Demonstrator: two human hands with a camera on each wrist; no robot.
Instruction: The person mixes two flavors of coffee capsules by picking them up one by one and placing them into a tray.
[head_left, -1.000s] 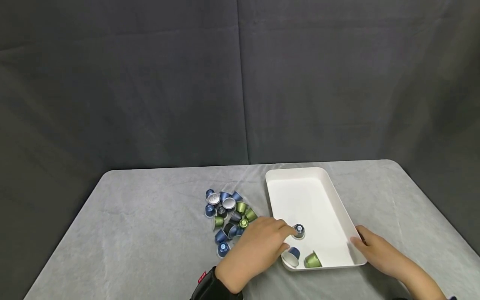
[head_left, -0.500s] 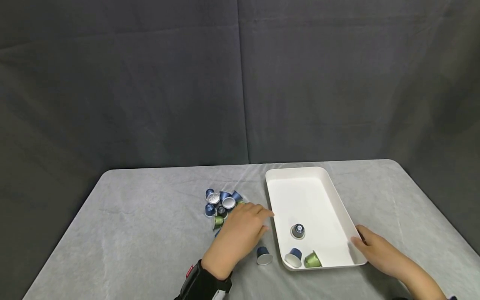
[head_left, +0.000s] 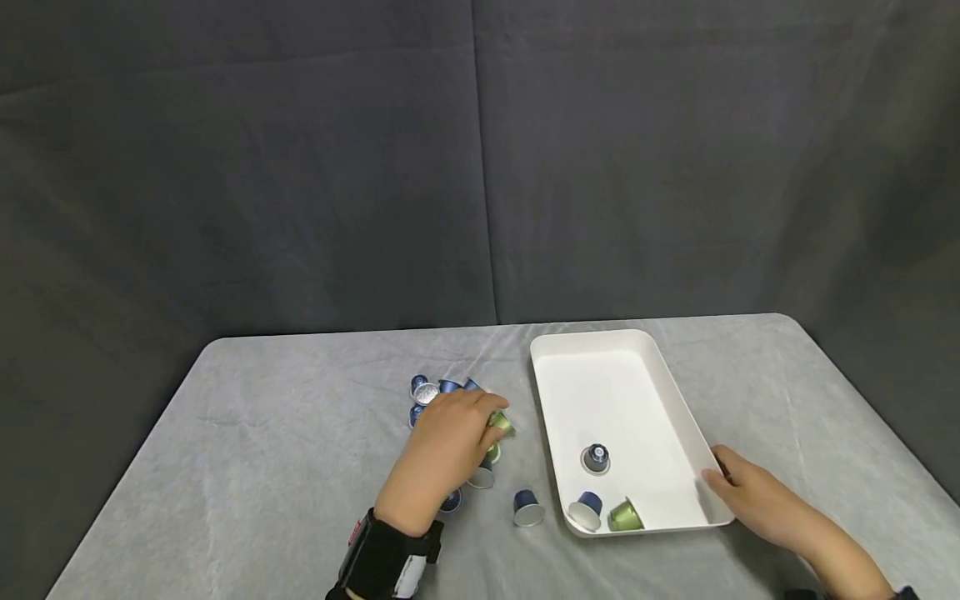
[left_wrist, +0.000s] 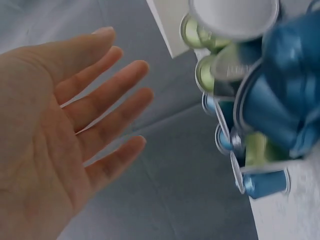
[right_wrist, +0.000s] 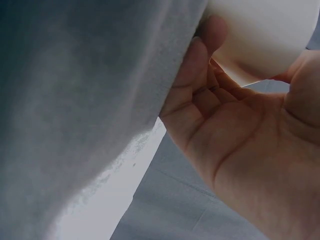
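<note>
Pods (head_left: pixel 427 394) lay bunched on the table (head_left: pixel 300 450) under & round your L hand (head_left: pixel 444 433), its fingers spread, holding nothing, w/ a green pod (head_left: pixel 502 422) by the thumb. Your R hand (head_left: pixel 756 497) gripped the tray (head_left: pixel 615 392) by its R side; 3 pods (head_left: pixel 596 458) sat in its near half, & a blue pod (head_left: pixel 528 509) lay alone just L of it.

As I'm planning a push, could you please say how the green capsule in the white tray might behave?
The green capsule would probably roll in a curve, since its tapered body lies sideways. The white tray has raised walls, likely containing it. Its glossy surface may be slippery.
</note>
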